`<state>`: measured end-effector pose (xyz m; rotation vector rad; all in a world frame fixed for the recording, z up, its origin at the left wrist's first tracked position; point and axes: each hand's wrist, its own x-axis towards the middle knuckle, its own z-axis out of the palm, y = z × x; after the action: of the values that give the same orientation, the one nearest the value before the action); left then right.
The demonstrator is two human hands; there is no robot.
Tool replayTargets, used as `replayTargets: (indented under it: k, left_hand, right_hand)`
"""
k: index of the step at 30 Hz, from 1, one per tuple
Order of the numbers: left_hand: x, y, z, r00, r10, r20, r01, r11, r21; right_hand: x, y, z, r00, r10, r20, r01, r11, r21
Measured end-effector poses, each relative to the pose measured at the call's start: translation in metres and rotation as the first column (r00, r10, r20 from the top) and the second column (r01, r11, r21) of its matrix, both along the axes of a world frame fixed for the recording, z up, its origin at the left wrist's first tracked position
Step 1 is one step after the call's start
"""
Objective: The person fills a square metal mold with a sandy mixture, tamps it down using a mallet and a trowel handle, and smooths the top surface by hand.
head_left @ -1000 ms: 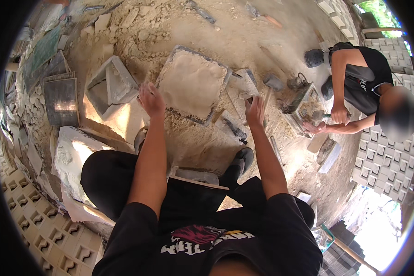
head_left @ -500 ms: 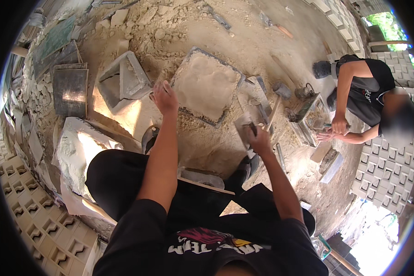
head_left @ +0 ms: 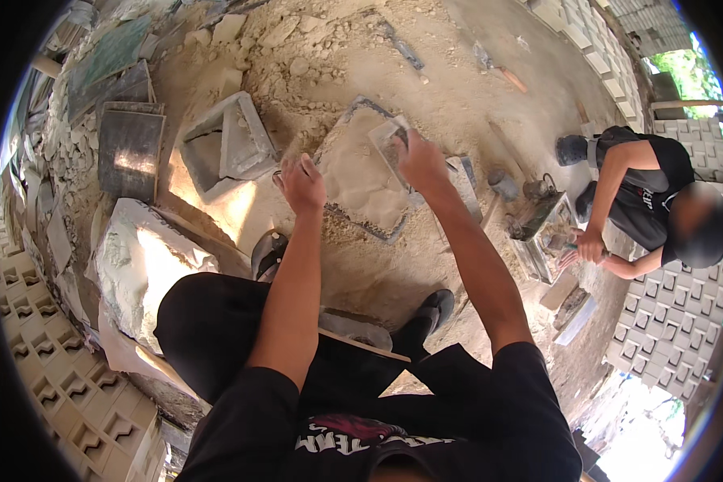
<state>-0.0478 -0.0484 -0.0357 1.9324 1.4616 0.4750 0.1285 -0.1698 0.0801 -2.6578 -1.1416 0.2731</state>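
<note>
A square frame mould (head_left: 394, 233) filled with pale sandy powder (head_left: 361, 173) lies on the ground in front of me. My right hand (head_left: 422, 165) grips a flat rectangular plastering trowel (head_left: 387, 149) by its handle. Its blade is over the far right part of the powder, at or close to the surface. Beside the frame's left side is my left hand (head_left: 303, 186), its fingers curled inward. What those fingers hold, if anything, I cannot make out.
A grey box-shaped mould (head_left: 245, 140) stands to the left, near dark flat plates (head_left: 128, 153) and a whitish block (head_left: 136, 265). Rubble lies beyond. On the right a co-worker (head_left: 635, 185) bends over another mould (head_left: 542, 241). A wooden-handled tool (head_left: 512, 79) lies far right.
My right hand has carried the trowel from the right of the frame up and left, over the powder. The left hand stays beside the frame, while the whole view has shifted slightly.
</note>
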Motion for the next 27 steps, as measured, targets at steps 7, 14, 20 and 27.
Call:
replayTargets:
  k: [7, 14, 20, 27]
  left_hand:
    - [0.006, -0.004, 0.004, 0.999, -0.016, 0.033, 0.015, 1.0, 0.017]
    - [0.001, 0.006, 0.002, 0.999, -0.021, 0.025, 0.02, 1.0, 0.024]
    - [0.001, -0.001, 0.001, 0.998, -0.017, 0.053, 0.016, 1.0, 0.021]
    - [0.001, 0.02, -0.031, 0.784, 0.316, 0.535, -0.094, 0.912, -0.4]
  right_hand:
    - [-0.022, 0.016, -0.003, 0.999, -0.01, -0.043, 0.002, 0.983, -0.183]
    - [-0.04, 0.052, 0.038, 0.99, -0.051, -0.128, 0.034, 0.991, -0.126]
    - [-0.037, 0.061, 0.015, 0.993, 0.007, -0.116, -0.024, 0.989, -0.145]
    - [-0.078, 0.053, 0.01, 0.988, 0.014, -0.155, -0.039, 0.986, -0.161]
